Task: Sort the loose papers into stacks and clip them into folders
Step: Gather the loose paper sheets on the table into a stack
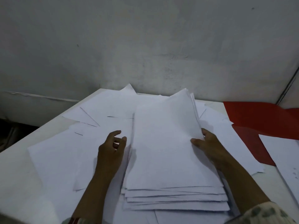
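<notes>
White loose papers (103,110) are spread overlapping across the table (16,183) at left, not yet sorted. Beside them the left hand (111,147) is held with fingers loosely curled and nothing gripped, apparently ready to square an edge. At centre a gathered stack (165,143) is raised, its right edge pinched by the right hand (205,143), thumb on top, likely for alignment. Red folders (258,113) lie open at far right, awaiting clipping.

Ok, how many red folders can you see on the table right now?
2, though overlap makes it hard to be sure. One red folder lies at the far right by the wall; another red folder lies nearer, partly under white sheets. More may be hidden.
</notes>
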